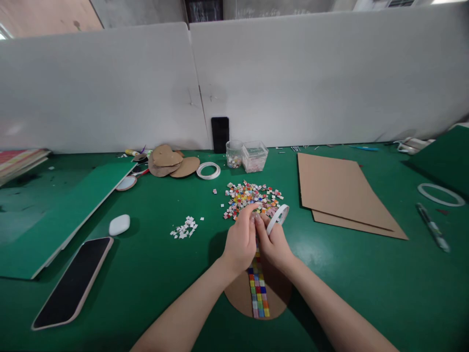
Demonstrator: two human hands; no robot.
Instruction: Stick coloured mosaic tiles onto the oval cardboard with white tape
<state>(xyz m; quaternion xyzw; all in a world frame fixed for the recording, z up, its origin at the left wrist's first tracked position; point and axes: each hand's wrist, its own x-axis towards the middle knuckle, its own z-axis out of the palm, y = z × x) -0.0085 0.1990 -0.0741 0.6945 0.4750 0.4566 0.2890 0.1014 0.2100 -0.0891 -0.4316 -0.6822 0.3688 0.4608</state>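
A round cardboard disc (240, 296) lies under my hands, with a strip of coloured mosaic tiles (259, 288) running down its middle. My left hand (240, 239) is closed over the far part of the disc, fingertips pressed together; whatever they pinch is hidden. Touching it at the fingertips, my right hand (274, 244) is closed too and has a narrow white tape roll (278, 218) hooked at its fingers, tilted on edge. Just beyond the hands spreads a pile of loose multicoloured tiles (244, 193). White tiles (185, 228) form a smaller heap to the left.
Behind stand a clear cup (233, 154), a clear box (254, 157) and an upright phone (220, 134). Cardboard discs (164, 160) and another tape roll (198, 171) lie left of these. Cardboard sheets (337, 190) rest at right, a large phone (75, 283) and white case (119, 225) at left.
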